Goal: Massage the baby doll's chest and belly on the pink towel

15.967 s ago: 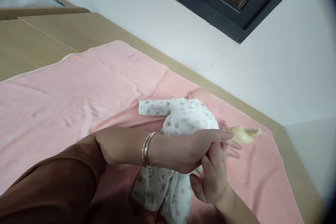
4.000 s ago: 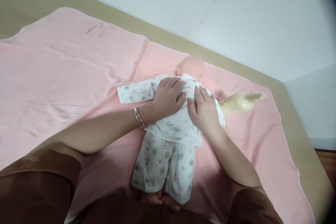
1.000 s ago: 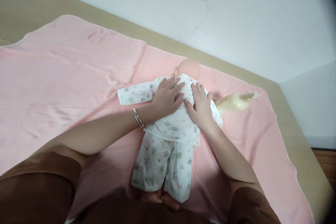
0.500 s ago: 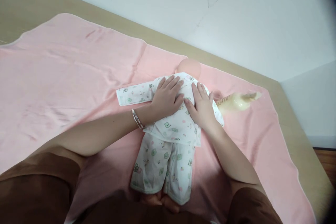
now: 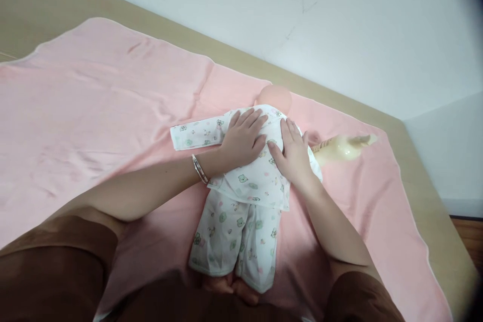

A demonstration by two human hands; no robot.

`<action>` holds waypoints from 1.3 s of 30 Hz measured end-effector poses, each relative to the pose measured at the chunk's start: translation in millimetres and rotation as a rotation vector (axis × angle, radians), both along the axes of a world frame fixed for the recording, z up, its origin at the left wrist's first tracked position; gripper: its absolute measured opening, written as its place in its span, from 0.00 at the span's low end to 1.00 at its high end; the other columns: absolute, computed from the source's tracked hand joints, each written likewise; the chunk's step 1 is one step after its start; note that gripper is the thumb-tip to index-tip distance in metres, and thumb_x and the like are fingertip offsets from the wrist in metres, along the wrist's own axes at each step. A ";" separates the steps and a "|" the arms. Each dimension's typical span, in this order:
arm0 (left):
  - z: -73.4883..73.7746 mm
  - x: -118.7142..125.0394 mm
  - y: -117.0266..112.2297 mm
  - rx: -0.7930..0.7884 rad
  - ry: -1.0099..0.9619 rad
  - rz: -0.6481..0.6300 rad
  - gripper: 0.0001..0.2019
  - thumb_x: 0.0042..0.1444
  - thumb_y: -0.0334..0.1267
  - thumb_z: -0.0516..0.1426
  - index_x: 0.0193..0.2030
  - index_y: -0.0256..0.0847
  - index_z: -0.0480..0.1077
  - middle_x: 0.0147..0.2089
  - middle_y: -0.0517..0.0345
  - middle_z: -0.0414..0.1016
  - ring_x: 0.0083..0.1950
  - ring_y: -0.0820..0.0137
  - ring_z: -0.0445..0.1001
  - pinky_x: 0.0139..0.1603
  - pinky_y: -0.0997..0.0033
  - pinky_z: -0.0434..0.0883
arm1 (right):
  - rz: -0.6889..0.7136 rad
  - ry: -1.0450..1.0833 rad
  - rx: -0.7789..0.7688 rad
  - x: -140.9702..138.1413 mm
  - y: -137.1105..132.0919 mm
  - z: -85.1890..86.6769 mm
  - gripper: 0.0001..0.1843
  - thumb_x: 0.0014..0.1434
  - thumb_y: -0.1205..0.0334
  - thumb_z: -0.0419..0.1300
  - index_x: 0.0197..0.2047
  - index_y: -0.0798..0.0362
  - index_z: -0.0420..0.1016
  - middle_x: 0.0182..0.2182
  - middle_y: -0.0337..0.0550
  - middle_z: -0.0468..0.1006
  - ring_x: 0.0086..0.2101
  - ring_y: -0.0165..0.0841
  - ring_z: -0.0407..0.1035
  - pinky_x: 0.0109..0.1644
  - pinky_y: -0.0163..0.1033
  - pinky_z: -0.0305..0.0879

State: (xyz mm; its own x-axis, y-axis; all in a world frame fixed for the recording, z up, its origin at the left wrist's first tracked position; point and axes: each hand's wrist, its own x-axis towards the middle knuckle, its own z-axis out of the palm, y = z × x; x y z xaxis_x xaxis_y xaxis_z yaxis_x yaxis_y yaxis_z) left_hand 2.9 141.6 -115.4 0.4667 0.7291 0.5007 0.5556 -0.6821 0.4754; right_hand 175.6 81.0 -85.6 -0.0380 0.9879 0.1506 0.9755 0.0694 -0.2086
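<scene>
A baby doll (image 5: 273, 96) lies face down on a pink blanket (image 5: 124, 95), its head away from me and its feet towards me. It wears a white printed top (image 5: 249, 183) and matching trousers (image 5: 221, 234). My left hand (image 5: 243, 138), with a bangle at the wrist, rests flat on the upper left of the doll's back, fingers spread. Flat on the upper right of the back lies my right hand (image 5: 293, 156), open too. One sleeve (image 5: 196, 133) stretches out to the left. The doll's face is hidden.
Right of the doll, a cream-coloured pump bottle (image 5: 343, 148) lies on its side on the blanket. The wooden table (image 5: 426, 186) shows around the blanket's edges. A white wall (image 5: 226, 5) stands behind it.
Both hands stay on the doll's back with hardly any movement. The whole view has shifted very slightly.
</scene>
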 end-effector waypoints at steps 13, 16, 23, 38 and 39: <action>-5.0 -2.7 -2.5 0.157 -0.146 0.048 0.14 0.61 0.38 0.52 0.49 0.43 0.76 0.55 0.52 0.79 0.61 0.59 0.73 0.73 0.46 0.54 | -0.004 -0.201 0.079 -25.3 -30.9 5.3 0.33 0.72 0.52 0.41 0.71 0.67 0.54 0.67 0.67 0.61 0.70 0.50 0.51 0.73 0.65 0.36; -2.2 -1.8 -0.8 0.035 -0.073 0.017 0.21 0.63 0.40 0.49 0.60 0.39 0.69 0.67 0.47 0.69 0.70 0.57 0.63 0.74 0.44 0.50 | 0.016 -0.073 0.045 -9.6 -15.5 0.4 0.36 0.72 0.47 0.41 0.73 0.62 0.48 0.71 0.63 0.55 0.71 0.48 0.45 0.72 0.67 0.38; -1.0 -1.6 4.0 -0.113 -0.006 -0.053 0.31 0.67 0.47 0.46 0.73 0.34 0.51 0.75 0.40 0.52 0.77 0.51 0.46 0.75 0.39 0.39 | 0.001 0.091 0.017 9.3 -1.5 1.8 0.34 0.73 0.44 0.35 0.74 0.51 0.47 0.74 0.55 0.45 0.73 0.46 0.36 0.71 0.71 0.33; -10.8 -5.5 4.4 -0.079 -0.253 -0.126 0.36 0.69 0.59 0.34 0.76 0.40 0.35 0.76 0.39 0.49 0.78 0.55 0.47 0.75 0.45 0.40 | 0.248 0.077 0.276 -13.6 -19.7 -10.9 0.32 0.70 0.55 0.47 0.74 0.44 0.45 0.75 0.46 0.43 0.73 0.46 0.35 0.72 0.68 0.36; -11.0 -5.5 4.4 -0.078 -0.256 -0.125 0.36 0.69 0.59 0.34 0.76 0.40 0.36 0.76 0.39 0.50 0.78 0.55 0.47 0.76 0.45 0.40 | 0.249 0.082 0.259 -14.0 -19.4 -11.4 0.31 0.70 0.55 0.47 0.74 0.44 0.47 0.75 0.47 0.44 0.73 0.46 0.35 0.72 0.68 0.36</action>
State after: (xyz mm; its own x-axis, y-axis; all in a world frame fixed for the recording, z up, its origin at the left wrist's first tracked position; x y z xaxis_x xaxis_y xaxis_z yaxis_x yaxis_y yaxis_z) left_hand -2.6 146.0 -126.4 0.4215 0.7147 0.5582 0.3248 -0.6936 0.6430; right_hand 161.5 61.6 -97.1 -0.2502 0.8786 0.4067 0.9028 0.3635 -0.2299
